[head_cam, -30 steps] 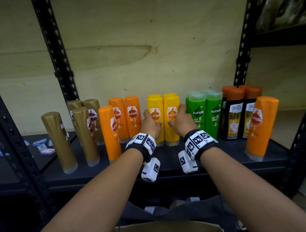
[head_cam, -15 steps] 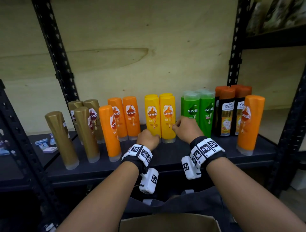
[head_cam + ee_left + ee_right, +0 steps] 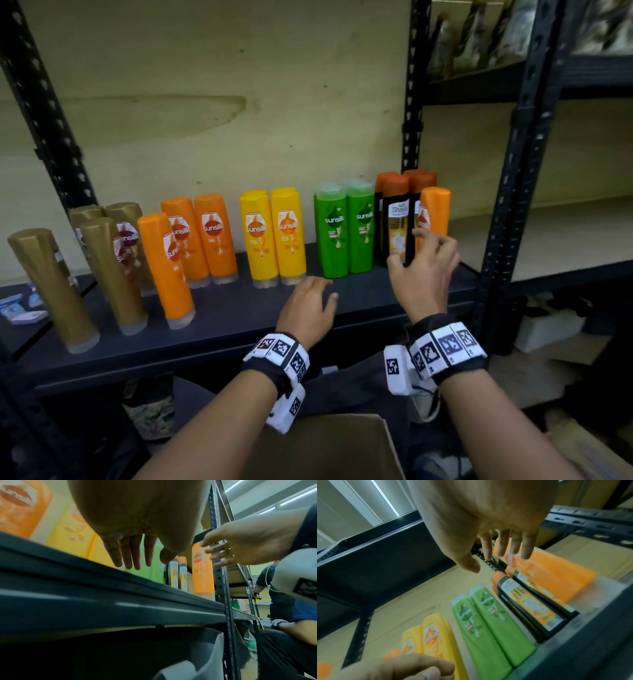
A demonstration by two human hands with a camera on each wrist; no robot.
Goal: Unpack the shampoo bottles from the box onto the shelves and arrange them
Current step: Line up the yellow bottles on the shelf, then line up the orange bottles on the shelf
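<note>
Shampoo bottles stand in colour groups on the black shelf (image 3: pixel 239 329): gold (image 3: pixel 51 284), orange (image 3: pixel 202 236), yellow (image 3: pixel 274 236), green (image 3: pixel 346 229), black with orange caps (image 3: pixel 397 222). One more orange bottle (image 3: pixel 436 212) stands alone at the right end. My right hand (image 3: pixel 411 246) hovers just in front of it with fingers spread, touching nothing; the right wrist view shows the straight fingers (image 3: pixel 503 547) above that bottle (image 3: pixel 556 577). My left hand (image 3: pixel 322 291) hangs relaxed and empty over the shelf front, below the yellow and green bottles. The cardboard box (image 3: pixel 325 448) sits below my arms.
A black upright post (image 3: pixel 507 205) stands right of the lone orange bottle, with a neighbouring shelf unit beyond it. A single orange bottle (image 3: pixel 164 267) and gold bottles stand forward on the left. Small packets (image 3: pixel 24 311) lie far left. Another person (image 3: pixel 274 588) is at the right.
Both hands have let go of the yellow bottles. The left hand drew back to the shelf front; the right hand moved right toward the lone orange bottle and spread its fingers.
</note>
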